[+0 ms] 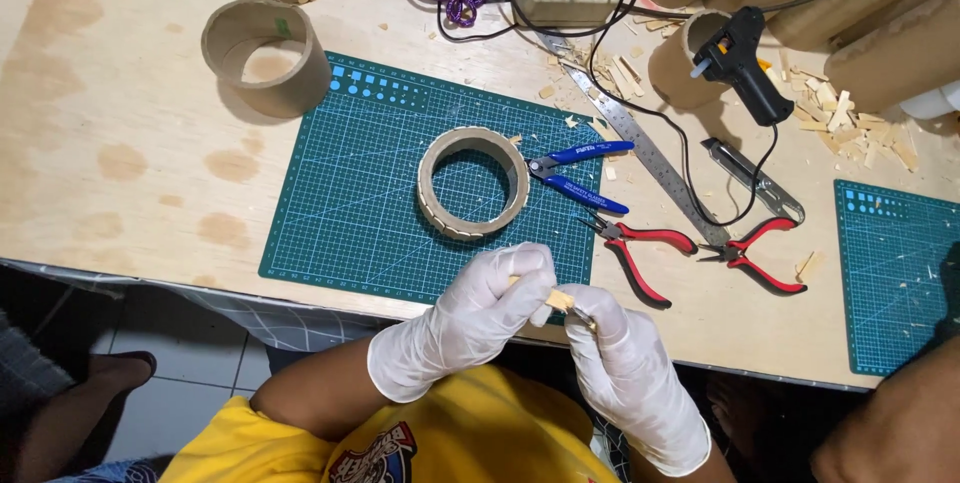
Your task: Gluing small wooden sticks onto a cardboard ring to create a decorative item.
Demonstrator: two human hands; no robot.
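Between gloved fingertips (535, 268), a small wooden piece (558, 299) is being pinched closed by the left hand (470, 318) while the right hand (625, 363) is gripping a thin tool against it, at the near table edge (750, 368), just below the cutting mat (400, 193) and cardboard ring (472, 183).

Both hands, left hand (470, 318) and right hand (625, 363), wear thin, smooth white rubber gloves. The little stick (556, 299) looks like pale wood. The ring (472, 183) is rough brown cardboard. The ruler (640, 143) is shiny metal.
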